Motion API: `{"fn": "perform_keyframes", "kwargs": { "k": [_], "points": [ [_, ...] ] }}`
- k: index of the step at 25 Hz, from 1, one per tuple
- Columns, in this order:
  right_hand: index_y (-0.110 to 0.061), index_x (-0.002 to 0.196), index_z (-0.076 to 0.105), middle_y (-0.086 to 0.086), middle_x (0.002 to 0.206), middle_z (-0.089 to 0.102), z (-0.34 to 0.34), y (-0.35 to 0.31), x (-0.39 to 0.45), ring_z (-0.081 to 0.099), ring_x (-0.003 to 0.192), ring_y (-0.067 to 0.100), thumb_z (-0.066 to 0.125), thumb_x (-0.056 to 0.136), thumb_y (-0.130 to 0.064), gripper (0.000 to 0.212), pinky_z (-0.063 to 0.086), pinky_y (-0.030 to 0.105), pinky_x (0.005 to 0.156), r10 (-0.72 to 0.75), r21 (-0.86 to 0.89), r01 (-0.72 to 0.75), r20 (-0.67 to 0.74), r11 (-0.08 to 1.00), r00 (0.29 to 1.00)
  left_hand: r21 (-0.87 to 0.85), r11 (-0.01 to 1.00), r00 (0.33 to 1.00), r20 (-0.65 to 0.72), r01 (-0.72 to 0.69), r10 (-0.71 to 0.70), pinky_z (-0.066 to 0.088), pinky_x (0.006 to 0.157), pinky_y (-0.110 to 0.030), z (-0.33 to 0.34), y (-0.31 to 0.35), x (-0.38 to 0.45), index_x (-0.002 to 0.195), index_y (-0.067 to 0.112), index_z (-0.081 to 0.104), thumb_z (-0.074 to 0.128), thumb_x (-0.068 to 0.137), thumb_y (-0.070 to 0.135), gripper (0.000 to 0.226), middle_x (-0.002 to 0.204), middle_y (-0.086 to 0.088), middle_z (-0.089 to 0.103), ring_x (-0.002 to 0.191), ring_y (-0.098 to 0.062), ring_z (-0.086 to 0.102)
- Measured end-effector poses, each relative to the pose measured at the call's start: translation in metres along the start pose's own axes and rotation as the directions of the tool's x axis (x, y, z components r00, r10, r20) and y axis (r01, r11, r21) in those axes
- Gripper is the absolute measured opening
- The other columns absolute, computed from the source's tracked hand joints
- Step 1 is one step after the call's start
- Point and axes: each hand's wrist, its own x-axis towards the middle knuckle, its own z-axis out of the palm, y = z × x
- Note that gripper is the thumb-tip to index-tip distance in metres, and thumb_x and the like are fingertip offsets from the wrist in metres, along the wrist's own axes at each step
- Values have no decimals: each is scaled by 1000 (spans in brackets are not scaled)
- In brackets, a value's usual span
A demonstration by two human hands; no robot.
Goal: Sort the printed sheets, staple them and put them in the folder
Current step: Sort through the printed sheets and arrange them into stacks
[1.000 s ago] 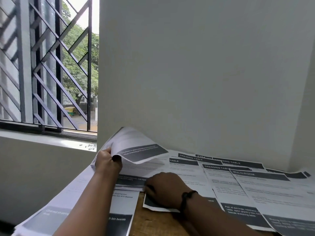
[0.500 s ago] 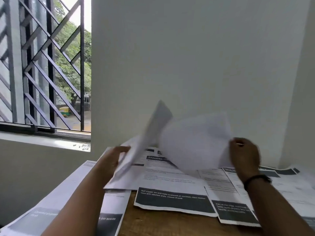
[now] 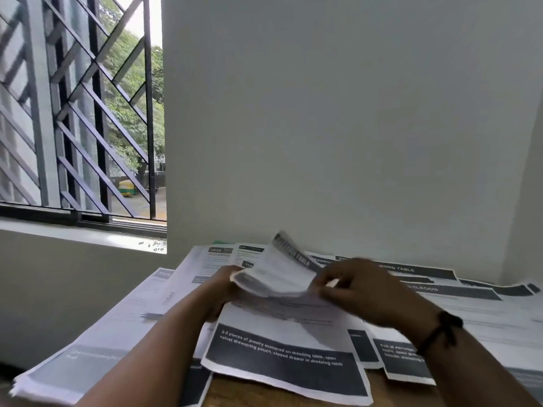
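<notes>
While both hands (image 3: pixel 232 284) (image 3: pixel 364 292) hold curled sheet (image 3: pixel 276 277) w/ fingers, sheets (image 3: pixel 282 359) cover table (image 3: pixel 264 398)

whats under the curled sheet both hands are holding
Under the curled sheet lies a flat printed sheet about jewelry on a dressing table. Its upper part is covered by the left hand and right hand.
</notes>
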Motion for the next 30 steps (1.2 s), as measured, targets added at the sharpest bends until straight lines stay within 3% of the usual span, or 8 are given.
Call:
{"fn": "perform_keyframes", "kwargs": {
  "k": [4,10,14,16,19,24,28,30],
  "points": [
    [-35,85,75,-18,80,72,13,-22,-8,66,73,5,76,73,-38,12,54,31,79,10,33,-24,382,999,924,-160,985,996,82,60,-47,58,57,-28,-6,1,2,97,2,66,34,97,57,64,79,-17,74,65,-28,72],
    [-25,93,76,-14,82,73,2,-22,-11,60,73,-6,80,75,-29,19,48,22,77,-32,151,-77,613,986,789,100,994,998,11,53,-54,59,81,-41,-6,-4,14,106,9,65,72,84,10,23,102,-11,74,83,-30,73],
    [-17,92,75,-4,88,74,10,11,6,63,73,4,72,84,-30,16,50,24,74,75,287,-186,358,940,931,65,998,999,-32,-19,21,58,81,-39,-8,-1,13,109,12,60,64,87,0,26,108,-10,69,89,-28,69],
    [-21,87,71,-4,91,71,13,36,14,62,76,5,65,89,-25,8,51,26,74,214,124,-226,103,966,971,-177,979,994,-66,-97,86,60,68,-40,-14,1,12,116,13,51,61,87,-5,35,109,-17,65,87,-33,68],
    [-31,90,63,-9,100,61,17,60,14,58,94,8,55,91,-18,15,44,20,75,290,-135,-282,46,950,956,-429,898,995,-62,-99,81,60,63,-43,-27,5,12,116,1,53,56,89,-7,29,113,-26,64,90,-40,66],
    [-11,77,58,-3,76,54,33,48,18,47,61,12,55,91,-50,41,35,24,59,348,121,-354,69,927,935,-142,988,996,-74,-58,48,59,75,-47,-16,-1,5,99,10,60,56,91,-2,14,98,-19,70,85,-37,71],
    [-18,137,42,4,133,54,54,35,21,56,115,18,56,89,-52,61,46,30,91,436,150,-431,5,890,900,-190,967,984,-85,-169,156,60,71,-43,-12,3,5,101,16,58,55,95,5,13,98,-12,71,83,-31,71],
    [-16,143,35,6,134,54,52,33,23,56,112,21,58,90,-48,66,46,29,86,476,316,-445,-25,838,879,-375,908,982,-61,-188,178,60,64,-43,-14,7,3,104,14,58,54,96,7,12,100,-16,70,83,-34,69]
  ]
}}
